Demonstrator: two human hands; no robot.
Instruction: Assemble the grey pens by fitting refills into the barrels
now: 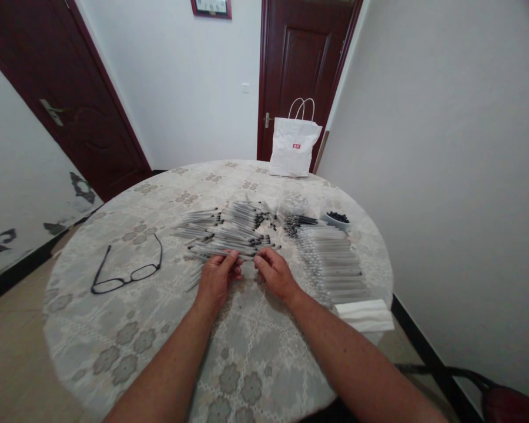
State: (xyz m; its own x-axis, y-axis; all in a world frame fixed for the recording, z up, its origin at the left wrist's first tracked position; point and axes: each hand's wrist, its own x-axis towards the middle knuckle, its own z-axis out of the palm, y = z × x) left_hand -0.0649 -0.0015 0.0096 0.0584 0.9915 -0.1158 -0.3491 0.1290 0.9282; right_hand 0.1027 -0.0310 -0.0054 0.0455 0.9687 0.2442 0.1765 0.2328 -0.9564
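Note:
My left hand (218,275) is closed in a pinch on a slim clear pen (247,258) near the table's middle. My right hand (277,272) pinches the same pen at its right end, which the fingertips hide. Just beyond my fingers lie heaps of similar pens (235,238), their black ends mostly pointing right. To the right of my right hand, many clear pen barrels (335,258) are stacked in rows. Dark-tipped thin pieces (297,224) lie above that stack. A small white bowl (338,224) holds tiny black parts.
Eyeglasses (126,280) rest on the left of the round table with its patterned cloth (154,341). A white paper bag (294,150) stands at the far edge. Crumpled clear plastic (293,202) lies behind the pens. Folded white paper (365,316) sits at the right edge.

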